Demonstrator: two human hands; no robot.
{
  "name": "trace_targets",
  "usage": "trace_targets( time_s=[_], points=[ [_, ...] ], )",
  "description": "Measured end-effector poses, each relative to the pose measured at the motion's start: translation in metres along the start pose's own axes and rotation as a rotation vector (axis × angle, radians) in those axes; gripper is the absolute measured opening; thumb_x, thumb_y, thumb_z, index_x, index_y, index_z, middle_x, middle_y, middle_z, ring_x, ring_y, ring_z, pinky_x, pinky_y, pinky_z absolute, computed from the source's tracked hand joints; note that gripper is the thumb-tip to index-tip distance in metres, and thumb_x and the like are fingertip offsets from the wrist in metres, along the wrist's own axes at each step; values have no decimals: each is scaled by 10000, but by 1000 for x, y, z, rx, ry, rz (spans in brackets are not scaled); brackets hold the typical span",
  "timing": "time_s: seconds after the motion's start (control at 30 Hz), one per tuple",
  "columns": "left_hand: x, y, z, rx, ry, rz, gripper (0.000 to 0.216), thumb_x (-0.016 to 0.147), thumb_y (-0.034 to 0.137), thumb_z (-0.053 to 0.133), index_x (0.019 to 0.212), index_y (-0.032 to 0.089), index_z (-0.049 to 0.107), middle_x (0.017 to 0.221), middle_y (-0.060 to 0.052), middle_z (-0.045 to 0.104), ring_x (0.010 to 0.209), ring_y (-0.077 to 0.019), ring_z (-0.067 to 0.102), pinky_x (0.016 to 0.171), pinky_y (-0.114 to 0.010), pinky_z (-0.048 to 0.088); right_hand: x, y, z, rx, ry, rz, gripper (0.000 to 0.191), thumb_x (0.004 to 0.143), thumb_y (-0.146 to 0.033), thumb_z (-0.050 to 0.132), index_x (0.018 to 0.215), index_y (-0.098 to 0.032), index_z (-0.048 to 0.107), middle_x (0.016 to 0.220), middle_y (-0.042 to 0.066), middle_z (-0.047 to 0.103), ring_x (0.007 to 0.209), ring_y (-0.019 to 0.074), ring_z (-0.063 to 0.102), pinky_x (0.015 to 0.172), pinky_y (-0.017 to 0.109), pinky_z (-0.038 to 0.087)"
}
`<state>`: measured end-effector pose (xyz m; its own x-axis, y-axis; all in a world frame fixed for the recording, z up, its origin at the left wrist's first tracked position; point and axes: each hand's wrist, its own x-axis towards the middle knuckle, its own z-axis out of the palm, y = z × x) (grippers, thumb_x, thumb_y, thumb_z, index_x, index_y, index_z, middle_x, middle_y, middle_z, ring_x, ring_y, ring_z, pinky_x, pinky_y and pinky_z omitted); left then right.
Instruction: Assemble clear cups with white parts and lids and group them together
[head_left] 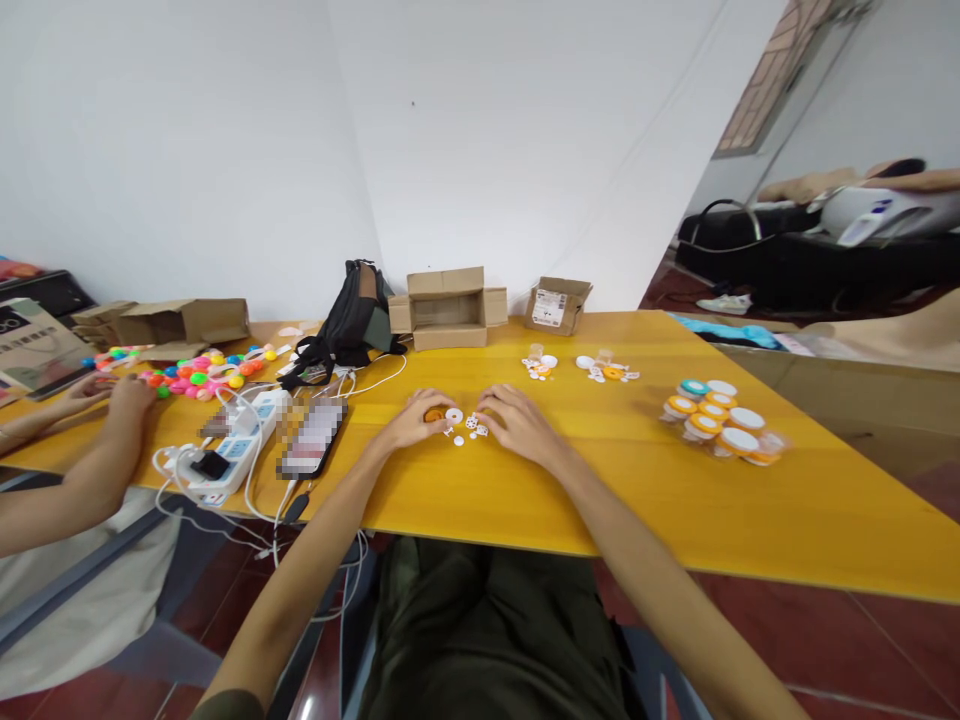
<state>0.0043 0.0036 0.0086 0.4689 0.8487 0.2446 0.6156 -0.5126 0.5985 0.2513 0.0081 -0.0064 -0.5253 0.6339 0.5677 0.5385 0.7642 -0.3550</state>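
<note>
My left hand is curled on the yellow table, its thumb and fingers around an orange ring-shaped lid. A white disc with a centre hole lies by its fingertips. Opposite, my right hand arches over the table with bent fingers apart, close to small white pieces with holes. Whether its fingertips touch one of them is hard to see. A small white round piece lies between the hands, nearer to me.
Stacked clear jars with orange, teal and white lids stand right. Two groups of loose parts lie farther back. Cardboard boxes and a backpack line the wall. Left are a phone, power strip and a co-worker's hands near colourful beads.
</note>
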Motion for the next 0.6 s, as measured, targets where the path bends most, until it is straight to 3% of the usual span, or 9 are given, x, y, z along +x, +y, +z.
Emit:
trace_targets(
  time_s=[0.3,0.43,0.6],
  points=[
    [13,9,21,5,99,-2,138,845,214,674,912,231,794,1001,-61,729,1011,-231,654,1009,-388,494,-12,-16,-5,1,-85,-59,143,968,-242,603,1027,-255,733,1021,83,684,1025,259,636,972,443,534],
    [13,9,20,-55,120,-7,212,919,290,611,813,210,776,872,-42,740,879,-197,671,911,-339,528,-7,-28,8,-10,-96,-96,139,977,-262,616,1051,-222,727,1070,102,680,1023,256,627,952,432,532],
    [13,8,19,-152,204,-86,273,933,383,600,883,186,782,828,-24,771,762,-178,672,740,-286,536,-2,-35,20,-35,-136,-131,171,997,-216,570,933,-228,728,977,87,667,963,237,614,912,399,529]
  ],
)
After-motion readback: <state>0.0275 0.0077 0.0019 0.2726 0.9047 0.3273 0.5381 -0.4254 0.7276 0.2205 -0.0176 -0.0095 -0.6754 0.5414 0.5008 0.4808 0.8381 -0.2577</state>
